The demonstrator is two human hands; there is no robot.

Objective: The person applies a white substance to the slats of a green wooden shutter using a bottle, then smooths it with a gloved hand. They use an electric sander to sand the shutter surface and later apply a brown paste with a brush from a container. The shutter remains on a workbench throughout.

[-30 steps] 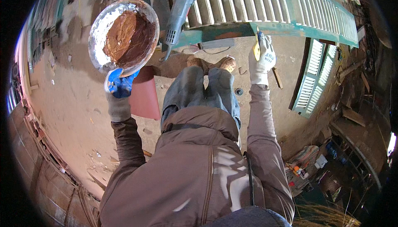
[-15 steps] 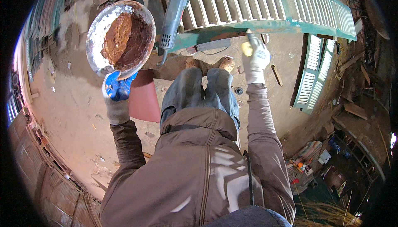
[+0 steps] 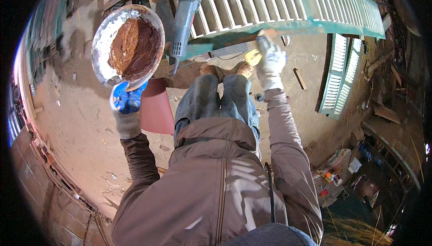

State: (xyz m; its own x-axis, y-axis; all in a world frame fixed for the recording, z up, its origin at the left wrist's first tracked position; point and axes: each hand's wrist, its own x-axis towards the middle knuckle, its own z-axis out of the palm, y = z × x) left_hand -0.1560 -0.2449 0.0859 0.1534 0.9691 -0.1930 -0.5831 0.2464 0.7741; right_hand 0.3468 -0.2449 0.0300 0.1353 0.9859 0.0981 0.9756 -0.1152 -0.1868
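My left hand (image 3: 128, 97), in a white glove with blue-coated fingers, grips the near rim of a round metal bowl (image 3: 102, 57). Thick reddish-brown putty (image 3: 135, 50) is heaped in it, and a white coating covers its left inner side. My right hand (image 3: 272, 59), gloved in white and grey, is closed around a putty knife (image 3: 253, 57); its yellow handle end sticks out on the left, while the blade is mostly hidden by my fingers. Those fingertips are at the near green edge of a louvred shutter (image 3: 252, 3), where a reddish-brown patch shows. Whether they touch it I cannot tell.
A grey angle grinder (image 3: 185, 21) lies against the shutter, between bowl and slats. Below the bowl stands a dark red stool or seat (image 3: 156, 106). Another shutter (image 3: 342, 77) lies on the dirt floor at right, near a small wood strip (image 3: 299, 79). Clutter fills the lower right.
My right hand has moved slightly left along the shutter's near edge, and the putty knife's handle has swung left. The bowl in my left hand has shifted little.
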